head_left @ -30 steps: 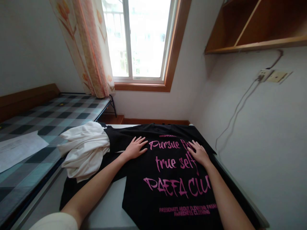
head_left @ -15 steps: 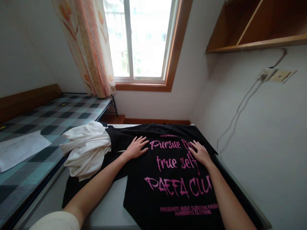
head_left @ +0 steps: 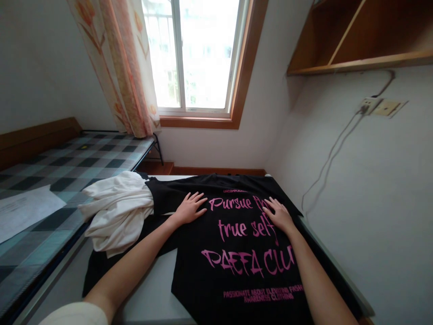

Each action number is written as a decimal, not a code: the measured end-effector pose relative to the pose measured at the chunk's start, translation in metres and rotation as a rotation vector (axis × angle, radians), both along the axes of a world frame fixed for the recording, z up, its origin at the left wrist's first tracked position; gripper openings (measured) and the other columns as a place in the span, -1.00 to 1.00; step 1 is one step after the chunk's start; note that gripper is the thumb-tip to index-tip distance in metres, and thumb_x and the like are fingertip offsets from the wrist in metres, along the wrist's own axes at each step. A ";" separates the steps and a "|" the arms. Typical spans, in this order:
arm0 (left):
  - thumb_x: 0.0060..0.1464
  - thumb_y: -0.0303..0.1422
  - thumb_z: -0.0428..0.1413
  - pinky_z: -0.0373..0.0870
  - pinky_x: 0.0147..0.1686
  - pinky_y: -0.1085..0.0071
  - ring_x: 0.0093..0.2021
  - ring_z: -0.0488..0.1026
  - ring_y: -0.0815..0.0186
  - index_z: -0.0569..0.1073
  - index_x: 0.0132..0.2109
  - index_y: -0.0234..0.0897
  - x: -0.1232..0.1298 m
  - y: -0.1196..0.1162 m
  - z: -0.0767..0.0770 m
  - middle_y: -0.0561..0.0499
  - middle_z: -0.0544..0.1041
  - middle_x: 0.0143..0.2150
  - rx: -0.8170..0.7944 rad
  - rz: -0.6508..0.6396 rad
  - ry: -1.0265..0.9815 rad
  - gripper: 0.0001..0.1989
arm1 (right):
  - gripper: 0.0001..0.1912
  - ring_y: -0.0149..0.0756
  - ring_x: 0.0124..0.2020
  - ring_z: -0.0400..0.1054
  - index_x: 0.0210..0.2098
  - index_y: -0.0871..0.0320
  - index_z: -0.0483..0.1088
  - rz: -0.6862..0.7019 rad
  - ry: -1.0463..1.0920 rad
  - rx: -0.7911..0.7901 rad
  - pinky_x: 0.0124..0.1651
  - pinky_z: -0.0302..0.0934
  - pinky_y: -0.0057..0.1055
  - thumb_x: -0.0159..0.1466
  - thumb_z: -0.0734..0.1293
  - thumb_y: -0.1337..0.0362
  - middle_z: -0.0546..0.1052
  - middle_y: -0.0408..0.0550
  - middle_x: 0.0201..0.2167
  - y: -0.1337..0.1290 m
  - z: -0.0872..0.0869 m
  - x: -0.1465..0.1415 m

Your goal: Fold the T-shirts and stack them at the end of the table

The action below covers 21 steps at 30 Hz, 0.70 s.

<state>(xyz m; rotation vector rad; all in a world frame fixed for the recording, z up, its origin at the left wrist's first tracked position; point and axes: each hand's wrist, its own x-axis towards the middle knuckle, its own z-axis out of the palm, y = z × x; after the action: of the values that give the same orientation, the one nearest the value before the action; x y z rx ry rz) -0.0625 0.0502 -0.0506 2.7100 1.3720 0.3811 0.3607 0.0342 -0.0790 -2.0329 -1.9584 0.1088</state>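
Observation:
A black T-shirt (head_left: 203,275) with pink lettering lies spread over a white table (head_left: 152,289). My left hand (head_left: 190,208) rests flat on its upper left part, fingers spread, beside the word "Pursue". On the upper right part lies my right hand (head_left: 279,214), also flat with fingers apart, partly covering the print. Neither hand grips the cloth. A crumpled white cloth (head_left: 118,212) is heaped at the left, touching the shirt's sleeve. More black fabric shows beneath the white cloth and my left forearm.
To the left stands a bed with a checked mattress (head_left: 101,155) and a sheet of paper (head_left: 27,210) on it. The window (head_left: 206,54) and curtain (head_left: 125,67) are at the back. A cable (head_left: 324,167) hangs on the right wall below a wooden shelf (head_left: 365,63).
The whole view has shifted slightly, so things appear a little further left. Both hands remain flat at the same places on the shirt.

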 end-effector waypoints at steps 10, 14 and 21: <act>0.26 0.02 -0.13 -0.06 0.33 -0.01 0.38 0.07 0.09 0.26 0.30 -0.06 -0.002 0.002 -0.003 -0.04 0.19 0.37 0.008 -0.008 0.000 -0.45 | -0.44 -0.06 0.36 0.00 0.21 0.17 0.33 0.002 -0.007 -0.013 0.35 -0.10 -0.07 0.31 0.15 0.04 0.21 0.08 0.32 -0.003 0.005 -0.003; 0.26 0.02 -0.14 -0.06 0.33 -0.02 0.38 0.06 0.08 0.26 0.29 -0.06 -0.001 0.002 -0.004 -0.03 0.19 0.37 0.004 -0.004 0.006 -0.45 | -0.44 -0.07 0.36 0.00 0.22 0.17 0.31 0.000 -0.009 -0.023 0.35 -0.10 -0.07 0.32 0.15 0.04 0.20 0.07 0.33 -0.002 0.005 -0.003; 0.26 0.02 -0.15 -0.07 0.33 -0.02 0.38 0.06 0.08 0.26 0.30 -0.07 -0.001 0.002 -0.003 -0.05 0.19 0.37 0.008 -0.008 0.012 -0.44 | -0.44 -0.07 0.36 0.00 0.22 0.16 0.31 -0.003 -0.006 -0.020 0.35 -0.09 -0.06 0.32 0.15 0.04 0.20 0.07 0.33 -0.002 0.004 -0.002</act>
<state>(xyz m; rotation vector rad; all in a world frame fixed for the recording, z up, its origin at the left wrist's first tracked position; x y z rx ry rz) -0.0636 0.0519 -0.0535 2.7273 1.3658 0.3716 0.3583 0.0322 -0.0752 -2.0504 -1.9658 0.1232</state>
